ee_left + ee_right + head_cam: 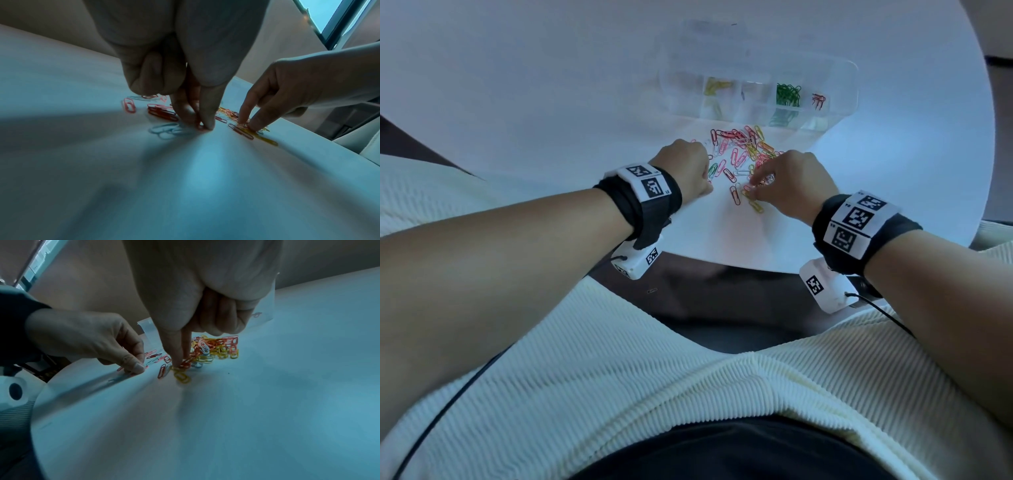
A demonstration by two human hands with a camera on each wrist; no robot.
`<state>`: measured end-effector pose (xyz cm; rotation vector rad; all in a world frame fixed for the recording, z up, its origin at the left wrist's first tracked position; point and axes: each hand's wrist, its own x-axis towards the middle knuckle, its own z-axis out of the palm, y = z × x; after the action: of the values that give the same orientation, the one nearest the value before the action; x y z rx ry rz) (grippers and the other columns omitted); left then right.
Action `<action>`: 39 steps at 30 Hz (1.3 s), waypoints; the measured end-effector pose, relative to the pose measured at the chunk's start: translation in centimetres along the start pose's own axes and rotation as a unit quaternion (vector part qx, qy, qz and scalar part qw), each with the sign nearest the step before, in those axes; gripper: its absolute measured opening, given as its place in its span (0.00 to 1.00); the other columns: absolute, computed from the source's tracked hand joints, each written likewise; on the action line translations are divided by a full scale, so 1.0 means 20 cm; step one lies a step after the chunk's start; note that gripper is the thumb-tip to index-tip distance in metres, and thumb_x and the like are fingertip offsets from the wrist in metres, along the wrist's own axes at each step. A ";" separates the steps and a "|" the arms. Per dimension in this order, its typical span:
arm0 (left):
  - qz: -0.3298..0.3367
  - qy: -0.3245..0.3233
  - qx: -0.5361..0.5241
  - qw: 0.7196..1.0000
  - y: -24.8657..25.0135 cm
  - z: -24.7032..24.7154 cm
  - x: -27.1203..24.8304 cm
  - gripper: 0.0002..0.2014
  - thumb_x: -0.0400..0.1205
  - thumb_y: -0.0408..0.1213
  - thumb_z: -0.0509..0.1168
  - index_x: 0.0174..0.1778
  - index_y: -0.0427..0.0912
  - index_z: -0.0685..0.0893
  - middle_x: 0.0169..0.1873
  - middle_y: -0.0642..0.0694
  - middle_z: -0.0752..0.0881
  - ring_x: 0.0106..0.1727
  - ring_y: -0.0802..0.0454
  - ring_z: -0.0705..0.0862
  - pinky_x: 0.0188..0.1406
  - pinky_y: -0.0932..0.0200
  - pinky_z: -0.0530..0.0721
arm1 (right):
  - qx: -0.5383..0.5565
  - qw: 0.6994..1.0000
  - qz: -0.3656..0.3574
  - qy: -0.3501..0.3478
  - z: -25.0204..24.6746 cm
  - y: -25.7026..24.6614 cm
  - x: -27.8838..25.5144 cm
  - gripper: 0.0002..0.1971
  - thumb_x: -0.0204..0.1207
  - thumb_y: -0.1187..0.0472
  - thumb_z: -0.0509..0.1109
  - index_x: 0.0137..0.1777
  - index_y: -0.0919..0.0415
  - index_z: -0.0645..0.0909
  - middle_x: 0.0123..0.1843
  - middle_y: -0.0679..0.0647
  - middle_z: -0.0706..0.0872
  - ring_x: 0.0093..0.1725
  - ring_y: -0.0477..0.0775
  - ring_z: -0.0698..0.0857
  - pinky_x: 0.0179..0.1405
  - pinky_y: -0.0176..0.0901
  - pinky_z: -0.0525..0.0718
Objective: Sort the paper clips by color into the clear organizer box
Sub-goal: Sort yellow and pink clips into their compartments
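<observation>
A loose pile of paper clips in red, pink, yellow, white and blue lies on the white table. Behind it stands the clear organizer box, with yellow clips, green clips and red clips in separate compartments. My left hand is at the pile's left edge, thumb and forefinger pinched at the tabletop on a reddish clip. My right hand pinches a yellow clip at the pile's near edge, its other fingers curled.
Light blue clips lie just left of my left fingertips. The table's rounded front edge runs close below both wrists, with dark floor beyond it. A dark red clip lies beside the yellow one.
</observation>
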<state>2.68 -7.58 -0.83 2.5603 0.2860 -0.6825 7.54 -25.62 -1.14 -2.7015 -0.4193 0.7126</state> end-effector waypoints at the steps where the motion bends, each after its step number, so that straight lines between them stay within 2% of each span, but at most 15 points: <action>1: 0.003 0.004 0.000 1.000 0.00 0.00 0.00 0.07 0.77 0.39 0.70 0.42 0.38 0.87 0.42 0.40 0.87 0.43 0.40 0.85 0.37 0.58 0.77 | -0.006 1.000 -0.003 0.002 0.01 0.00 0.00 0.09 0.71 0.49 0.79 0.49 0.47 0.91 0.53 0.55 0.90 0.47 0.58 0.86 0.42 0.41 0.79; 5: 0.015 0.009 -0.002 1.000 0.01 0.00 0.01 0.04 0.76 0.32 0.68 0.44 0.40 0.88 0.47 0.40 0.88 0.47 0.39 0.86 0.41 0.58 0.79 | -0.026 1.000 -0.010 0.009 0.02 0.00 0.00 0.06 0.72 0.52 0.77 0.47 0.48 0.90 0.53 0.56 0.90 0.44 0.59 0.85 0.40 0.41 0.79; 10: 0.032 0.015 0.008 0.999 0.01 0.00 0.01 0.09 0.75 0.29 0.67 0.48 0.41 0.88 0.51 0.41 0.87 0.51 0.39 0.85 0.42 0.58 0.77 | -0.002 1.000 0.004 -0.010 0.02 0.00 0.00 0.04 0.69 0.55 0.78 0.39 0.53 0.88 0.41 0.54 0.87 0.32 0.53 0.80 0.33 0.39 0.73; 14: 0.021 0.010 -0.001 1.000 0.01 0.00 0.01 0.10 0.74 0.28 0.69 0.49 0.40 0.87 0.53 0.42 0.87 0.52 0.41 0.85 0.45 0.57 0.81 | 0.047 0.999 0.009 0.008 0.00 0.00 0.01 0.01 0.72 0.57 0.74 0.41 0.52 0.86 0.37 0.47 0.82 0.40 0.50 0.80 0.33 0.38 0.71; 16: 0.015 0.006 -0.006 1.000 0.01 0.00 0.01 0.09 0.73 0.29 0.71 0.49 0.40 0.88 0.52 0.42 0.88 0.52 0.41 0.86 0.47 0.55 0.83 | 0.103 0.994 0.020 0.034 -0.02 0.00 0.03 0.02 0.72 0.57 0.73 0.42 0.53 0.87 0.38 0.47 0.84 0.40 0.48 0.80 0.35 0.36 0.72; 20: 0.010 -0.002 -0.016 1.000 0.01 0.01 0.01 0.07 0.73 0.28 0.70 0.45 0.41 0.88 0.50 0.43 0.89 0.52 0.43 0.86 0.47 0.55 0.84 | 0.200 0.977 0.042 0.055 -0.05 0.00 0.03 0.02 0.71 0.57 0.77 0.41 0.52 0.87 0.31 0.40 0.80 0.29 0.38 0.75 0.29 0.31 0.69; 22: 0.012 -0.006 -0.012 1.000 0.02 0.00 0.01 0.07 0.72 0.29 0.71 0.44 0.40 0.88 0.49 0.43 0.89 0.49 0.42 0.87 0.44 0.56 0.83 | 0.244 0.966 0.058 0.063 -0.06 0.00 0.03 0.03 0.69 0.57 0.79 0.41 0.53 0.89 0.29 0.39 0.82 0.25 0.37 0.75 0.27 0.30 0.69; 25: 0.009 0.003 -0.027 1.000 0.03 -0.03 0.02 0.04 0.72 0.30 0.72 0.41 0.40 0.89 0.44 0.43 0.89 0.46 0.44 0.88 0.39 0.58 0.81 | 0.306 0.947 0.073 0.072 -0.09 0.00 0.02 0.03 0.68 0.59 0.80 0.41 0.56 0.90 0.18 0.35 0.78 0.19 0.35 0.74 0.22 0.25 0.68; 28: -0.027 -0.001 -0.124 0.992 0.05 -0.09 0.01 0.02 0.71 0.34 0.73 0.37 0.40 0.89 0.37 0.47 0.88 0.40 0.50 0.84 0.38 0.61 0.79 | 0.371 0.922 0.079 0.074 -0.13 -0.01 0.01 0.02 0.68 0.64 0.80 0.40 0.59 0.91 0.22 0.39 0.83 0.17 0.36 0.73 0.17 0.26 0.68; 30: -0.068 -0.052 -0.266 0.960 0.07 -0.13 0.01 0.04 0.70 0.31 0.71 0.31 0.39 0.83 0.30 0.45 0.80 0.29 0.50 0.74 0.30 0.61 0.72 | 0.416 0.902 0.101 0.050 -0.15 -0.02 0.01 0.03 0.68 0.65 0.78 0.35 0.58 0.90 0.18 0.44 0.77 0.17 0.44 0.67 0.18 0.32 0.64; 31: -0.084 -0.097 -0.353 0.927 0.07 -0.15 0.00 0.07 0.70 0.29 0.67 0.27 0.39 0.77 0.27 0.44 0.76 0.25 0.51 0.67 0.26 0.62 0.67 | 0.446 0.887 0.118 0.030 -0.16 -0.02 0.02 0.05 0.68 0.65 0.77 0.32 0.57 0.87 0.17 0.46 0.70 0.19 0.48 0.62 0.20 0.35 0.61; 33: -0.098 -0.187 -0.513 0.832 0.09 -0.20 -0.02 0.10 0.70 0.28 0.58 0.26 0.44 0.66 0.22 0.46 0.69 0.21 0.55 0.55 0.22 0.64 0.57 | 0.530 0.834 0.148 -0.033 -0.17 -0.02 0.02 0.09 0.70 0.66 0.70 0.31 0.58 0.75 0.22 0.48 0.58 0.24 0.51 0.53 0.24 0.41 0.54; 34: -0.092 -0.210 -0.570 0.789 0.10 -0.23 -0.03 0.09 0.69 0.28 0.53 0.26 0.45 0.63 0.22 0.47 0.66 0.21 0.55 0.51 0.22 0.64 0.54 | 0.573 0.802 0.154 -0.069 -0.18 -0.03 0.01 0.09 0.70 0.65 0.64 0.32 0.56 0.69 0.24 0.49 0.56 0.26 0.51 0.52 0.25 0.43 0.53; 37: -0.057 -0.221 -0.693 0.684 0.14 -0.30 -0.06 0.04 0.60 0.30 0.48 0.25 0.44 0.63 0.20 0.49 0.61 0.22 0.55 0.48 0.23 0.63 0.50 | 0.678 0.704 0.144 -0.158 -0.22 -0.07 -0.01 0.04 0.62 0.63 0.55 0.32 0.55 0.61 0.28 0.50 0.57 0.28 0.51 0.53 0.23 0.42 0.56; 39: -0.021 -0.213 -0.730 0.649 0.15 -0.32 -0.08 0.03 0.58 0.31 0.48 0.23 0.44 0.63 0.19 0.49 0.59 0.21 0.55 0.47 0.23 0.63 0.48 | 0.713 0.660 0.129 -0.197 -0.24 -0.09 -0.03 0.03 0.61 0.62 0.53 0.33 0.55 0.60 0.28 0.52 0.60 0.28 0.52 0.55 0.21 0.41 0.59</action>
<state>5.02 -7.19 6.09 0.7966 0.4593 -0.6091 9.11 -25.28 3.69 -1.0637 0.3808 1.0528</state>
